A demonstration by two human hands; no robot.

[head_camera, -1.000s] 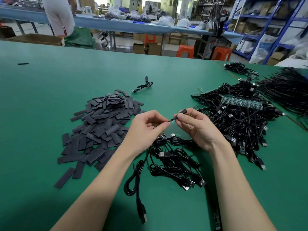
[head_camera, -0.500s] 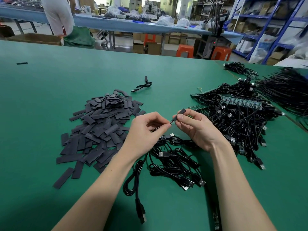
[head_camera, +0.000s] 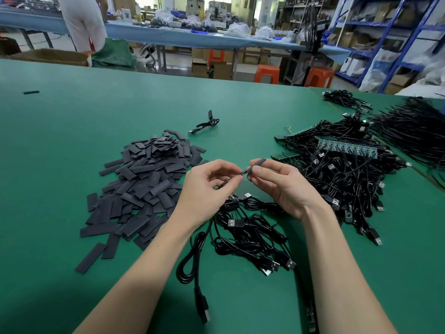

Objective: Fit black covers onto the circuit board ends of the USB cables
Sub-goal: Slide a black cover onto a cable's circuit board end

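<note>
1. Two hands meet above the middle of the green table (head_camera: 72, 116), fingertips almost touching.
2. The left hand (head_camera: 207, 191) pinches a thin black cable (head_camera: 228, 181) between thumb and forefinger, its other fingers curled under.
3. The right hand (head_camera: 284, 186) pinches a black cover (head_camera: 256, 164) between thumb and forefinger; the cover tilts up and away to the right, with its lower end at the tip of the cable.
4. Whether the cable's circuit board end is already inside the cover cannot be told, as the fingers hide the joint.
5. Left of the hands lies a broad heap of flat black covers (head_camera: 142, 184), with a few strays nearer the table's front edge.
6. Directly beneath the hands sits a tangle of USB cables (head_camera: 250, 237), several plugs pointing outward.
7. To the right is a larger pile of cables (head_camera: 342, 179) with green circuit board strips (head_camera: 346, 148) lying on it.
8. One coiled cable (head_camera: 204, 124) lies alone beyond the heap of covers.
</note>
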